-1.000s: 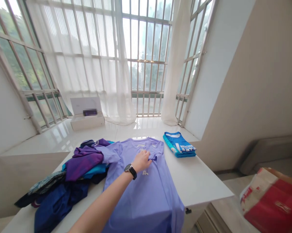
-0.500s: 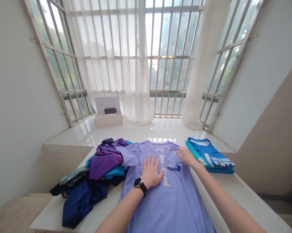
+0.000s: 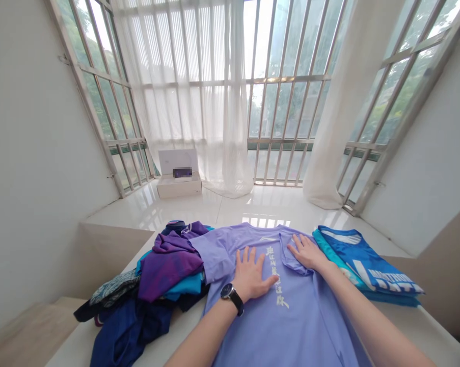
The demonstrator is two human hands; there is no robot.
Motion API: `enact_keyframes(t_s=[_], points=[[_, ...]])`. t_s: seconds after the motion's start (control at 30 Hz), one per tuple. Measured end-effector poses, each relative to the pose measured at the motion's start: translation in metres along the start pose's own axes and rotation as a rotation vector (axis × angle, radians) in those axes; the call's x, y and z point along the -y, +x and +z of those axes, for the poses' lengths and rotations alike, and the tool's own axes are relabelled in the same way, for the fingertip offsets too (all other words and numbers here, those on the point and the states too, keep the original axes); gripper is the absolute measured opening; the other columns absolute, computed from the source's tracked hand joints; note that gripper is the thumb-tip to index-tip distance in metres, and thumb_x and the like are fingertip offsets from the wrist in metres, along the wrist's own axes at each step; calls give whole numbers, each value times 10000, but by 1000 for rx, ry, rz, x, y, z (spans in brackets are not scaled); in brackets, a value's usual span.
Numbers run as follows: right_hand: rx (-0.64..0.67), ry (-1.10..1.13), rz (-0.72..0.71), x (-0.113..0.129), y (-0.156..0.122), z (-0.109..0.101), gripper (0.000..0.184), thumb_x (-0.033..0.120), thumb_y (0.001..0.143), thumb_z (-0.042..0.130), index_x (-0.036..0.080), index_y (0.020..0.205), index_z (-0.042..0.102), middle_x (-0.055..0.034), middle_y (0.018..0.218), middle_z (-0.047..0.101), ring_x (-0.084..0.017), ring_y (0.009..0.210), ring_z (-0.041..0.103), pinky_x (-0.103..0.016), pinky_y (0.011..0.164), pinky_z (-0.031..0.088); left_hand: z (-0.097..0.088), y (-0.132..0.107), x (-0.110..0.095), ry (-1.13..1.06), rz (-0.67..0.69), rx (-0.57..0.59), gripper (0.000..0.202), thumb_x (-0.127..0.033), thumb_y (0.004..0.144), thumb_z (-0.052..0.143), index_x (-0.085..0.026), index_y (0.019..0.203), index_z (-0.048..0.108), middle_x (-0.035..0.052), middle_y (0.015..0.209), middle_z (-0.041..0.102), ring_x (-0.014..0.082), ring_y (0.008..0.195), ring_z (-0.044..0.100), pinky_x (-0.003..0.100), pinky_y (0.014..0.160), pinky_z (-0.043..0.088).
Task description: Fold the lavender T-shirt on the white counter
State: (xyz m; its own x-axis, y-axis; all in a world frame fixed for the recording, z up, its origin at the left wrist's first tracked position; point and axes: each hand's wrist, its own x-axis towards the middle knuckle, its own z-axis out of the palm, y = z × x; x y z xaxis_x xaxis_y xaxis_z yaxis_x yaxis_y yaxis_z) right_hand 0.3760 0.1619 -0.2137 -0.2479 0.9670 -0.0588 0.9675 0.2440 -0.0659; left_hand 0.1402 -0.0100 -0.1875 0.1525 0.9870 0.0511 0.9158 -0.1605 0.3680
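A lavender T-shirt (image 3: 291, 331) with a column of pale lettering lies spread on the white table, its neckline toward the window. Its right sleeve is folded inward over the chest, while the left sleeve sticks out to the side. My left hand (image 3: 251, 274), with a black watch on the wrist, rests flat on the chest with fingers spread, left of the lettering. On the folded sleeve lies my right hand (image 3: 306, 252), fingers stretched out and palm down. Neither hand grips anything.
To the left sits a loose heap of clothes (image 3: 172, 260) in purple, blue and dark tones. Folded shirts (image 3: 375, 260) are stacked at right. An open white box (image 3: 179, 188) stands on the window ledge (image 3: 230, 209), before sheer curtains (image 3: 230, 127) and barred windows.
My right hand has gone from fingers bent at the sleeve edge to lying flat on the folded sleeve. My left hand stays on the chest. The whole view has shifted slightly.
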Motion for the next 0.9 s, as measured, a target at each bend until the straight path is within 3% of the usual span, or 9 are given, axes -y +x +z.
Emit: enact_keyframes(t_s=[0.13, 0.2, 0.3, 0.4, 0.53, 0.67, 0.8, 0.9], points=[[43, -20, 16, 1, 12, -8, 710, 498, 944, 349, 70, 1511, 345, -194, 1600, 288, -312, 1487, 241, -414, 1211, 183, -7, 19, 2, 54, -90, -165, 683, -618, 951, 295, -163, 1430, 470, 164, 1477, 446, 344, 1392, 336, 548, 1172, 187], [21, -18, 32, 7, 17, -8, 677, 469, 958, 313, 79, 1510, 346, -185, 1612, 263, -303, 1496, 215, -411, 1213, 173, -12, 33, 3, 93, -146, -229, 621, -530, 965, 310, -124, 1392, 507, 182, 1441, 479, 341, 1365, 367, 519, 1163, 221], [-13, 0, 81, 17, 19, -2, 715, 527, 974, 213, 87, 1533, 290, -183, 1618, 246, -299, 1499, 205, -424, 1212, 172, -16, 55, 6, 103, -253, -166, 657, -512, 955, 325, -91, 1440, 459, 209, 1491, 428, 388, 1403, 314, 568, 1154, 203], [-27, 18, 113, 19, 17, 7, 773, 607, 958, 202, 108, 1544, 269, -176, 1621, 243, -299, 1497, 209, -433, 1213, 174, -11, 68, 12, 91, -320, -40, 771, -609, 919, 346, -126, 1520, 351, 207, 1584, 283, 461, 1456, 167, 667, 1133, 126], [-44, 31, 110, 12, 19, 11, 760, 614, 954, 226, 143, 1548, 272, -151, 1628, 236, -285, 1499, 208, -428, 1217, 168, -2, 71, 26, 101, -263, -38, 850, -717, 891, 310, -188, 1555, 278, 175, 1630, 167, 454, 1483, 43, 667, 1145, 27], [-61, 47, 99, 7, 22, 10, 761, 613, 950, 240, 135, 1540, 295, -157, 1618, 263, -299, 1494, 224, -449, 1214, 183, 0, 68, 32, 97, -198, -90, 824, -722, 910, 278, -192, 1540, 320, 164, 1621, 215, 420, 1490, 77, 635, 1171, 38], [-96, 71, 79, 15, 17, -1, 741, 576, 956, 266, 97, 1516, 337, -188, 1589, 316, -320, 1475, 272, -465, 1201, 226, -10, 63, 20, 133, -111, -172, 688, -586, 981, 283, -144, 1495, 401, 170, 1585, 304, 364, 1496, 117, 597, 1199, 47], [-192, 90, 31, 29, -7, -25, 708, 515, 966, 273, 75, 1519, 307, -197, 1602, 279, -306, 1493, 223, -460, 1210, 211, -28, 35, 0, 125, -31, -181, 657, -543, 985, 358, -118, 1484, 409, 184, 1582, 301, 359, 1494, 140, 588, 1206, 94]])
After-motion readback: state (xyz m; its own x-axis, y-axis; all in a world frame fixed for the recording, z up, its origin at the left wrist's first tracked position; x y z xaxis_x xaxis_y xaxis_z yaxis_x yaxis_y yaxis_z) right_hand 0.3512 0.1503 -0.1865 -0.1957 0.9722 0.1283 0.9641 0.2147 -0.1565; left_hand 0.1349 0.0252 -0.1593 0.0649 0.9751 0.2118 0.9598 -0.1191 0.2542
